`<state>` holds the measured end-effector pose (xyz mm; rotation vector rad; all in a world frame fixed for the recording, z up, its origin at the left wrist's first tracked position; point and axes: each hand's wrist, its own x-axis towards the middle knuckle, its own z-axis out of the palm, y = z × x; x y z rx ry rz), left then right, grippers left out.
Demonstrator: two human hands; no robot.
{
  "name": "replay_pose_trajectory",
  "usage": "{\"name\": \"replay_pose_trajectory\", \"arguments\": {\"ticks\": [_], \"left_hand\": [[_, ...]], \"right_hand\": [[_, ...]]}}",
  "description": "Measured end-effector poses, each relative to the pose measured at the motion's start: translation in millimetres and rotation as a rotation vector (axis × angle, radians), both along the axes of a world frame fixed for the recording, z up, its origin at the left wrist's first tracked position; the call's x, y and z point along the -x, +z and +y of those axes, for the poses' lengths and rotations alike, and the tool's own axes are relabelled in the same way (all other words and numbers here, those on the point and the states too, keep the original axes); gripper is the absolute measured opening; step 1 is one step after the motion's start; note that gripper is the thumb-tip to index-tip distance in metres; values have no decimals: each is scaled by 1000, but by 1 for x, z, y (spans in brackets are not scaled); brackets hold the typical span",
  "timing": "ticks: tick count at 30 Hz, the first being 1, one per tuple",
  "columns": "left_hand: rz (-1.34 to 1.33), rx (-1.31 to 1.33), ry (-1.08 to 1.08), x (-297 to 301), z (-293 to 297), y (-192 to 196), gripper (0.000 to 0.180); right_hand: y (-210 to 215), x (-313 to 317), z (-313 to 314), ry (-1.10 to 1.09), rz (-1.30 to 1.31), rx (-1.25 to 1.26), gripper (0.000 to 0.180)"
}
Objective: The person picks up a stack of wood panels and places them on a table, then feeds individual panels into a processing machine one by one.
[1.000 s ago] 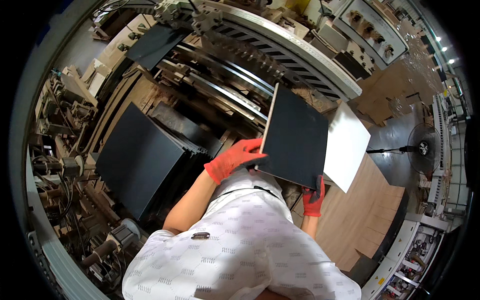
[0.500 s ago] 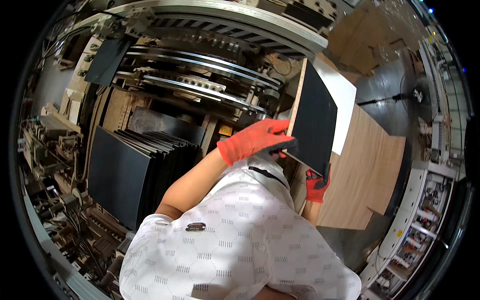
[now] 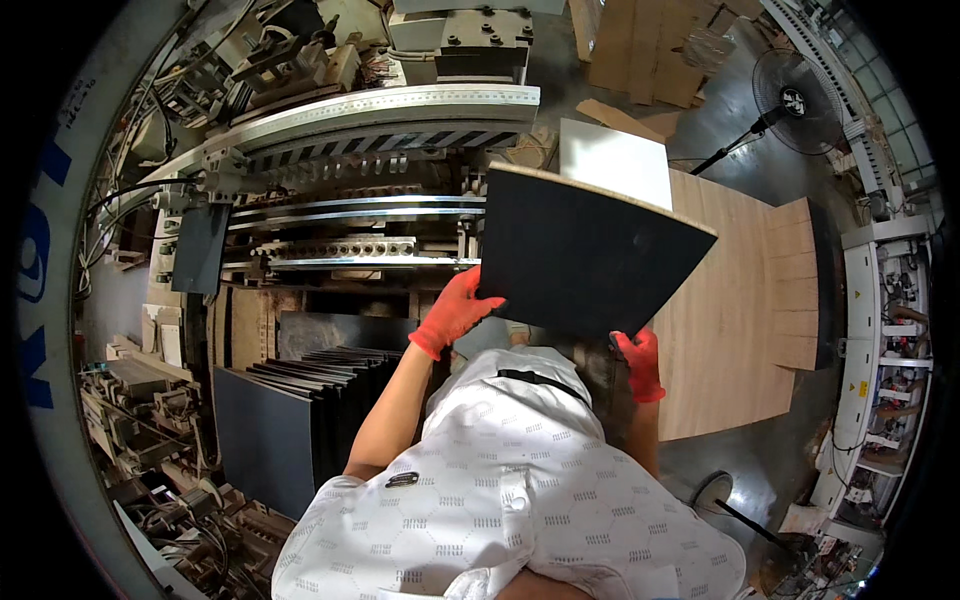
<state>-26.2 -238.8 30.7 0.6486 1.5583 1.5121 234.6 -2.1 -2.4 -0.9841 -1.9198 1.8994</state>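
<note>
Reaching ahead of the patterned white shirt (image 3: 500,470), two red-gloved hands share one dark load. The left grip (image 3: 455,315) is closed on the left edge of a black panel (image 3: 590,250), close to its near corner, thumb over the face; the right grip (image 3: 640,365) pinches the near right corner, its hidden fingers hard to make out. The panel extends forward from both, its longer side seeming to run left to right, though the tilt makes that uncertain; its pale raw edge faces away. Left of the left hand, which is nearer to it, stands a row of dark panels (image 3: 265,430); beside the right one spreads a wood-grain surface (image 3: 730,320). Beyond lie a white panel (image 3: 620,165), partly covered from view, metal rails (image 3: 350,210), and farther off a fan (image 3: 793,100).
</note>
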Motion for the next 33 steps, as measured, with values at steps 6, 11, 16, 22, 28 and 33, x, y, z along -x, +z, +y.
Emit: {"name": "replay_pose_trajectory", "arguments": {"ticks": [6, 11, 16, 22, 28, 33], "left_hand": [[-27, 85, 45, -6, -21, -14, 40], [-14, 15, 141, -16, -25, -13, 38], [17, 18, 158, -19, -24, -11, 32], [-29, -7, 171, -16, -18, -8, 31], [-27, 58, 204, -15, -24, -29, 22], [-110, 129, 190, -11, -27, -42, 31]], "right_hand": [[-26, 4, 0, 74, -46, -136, 14], [-39, 8, -5, 27, 29, -156, 19], [-22, 14, -3, 33, 43, -113, 19], [-18, 11, -2, 125, 25, -271, 18], [-14, 11, -5, 52, -42, -44, 16], [-16, 11, -3, 71, -28, -83, 13]]}}
